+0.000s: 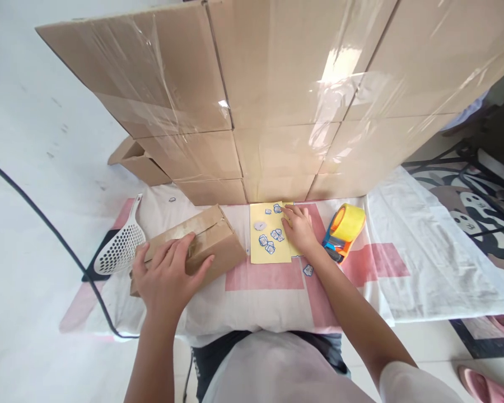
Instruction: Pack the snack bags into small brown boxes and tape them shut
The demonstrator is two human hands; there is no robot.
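My left hand (pixel 166 274) lies over a small closed cardboard box (pixel 224 246), fingers across its taped top and thumb on its near side, gripping it. A yellow sheet (pixel 269 254) with several small blue-outlined stickers (pixel 269 247) lies to the right of the box. My right hand (pixel 299 228) rests on the sheet's right edge, fingertips beside an upper sticker and thumb apart from the index finger. Nothing shows in this hand, though its palm side is hidden. Below it, a loose sticker (pixel 308 270) lies on the cloth.
A stack of taped cardboard boxes (pixel 281 148) stands at the back. To the right is a tape dispenser with yellow tape (pixel 348 222). A white perforated skimmer (pixel 120 249) lies left, near a black cable (pixel 63 226). An open box (pixel 140 162) sits behind.
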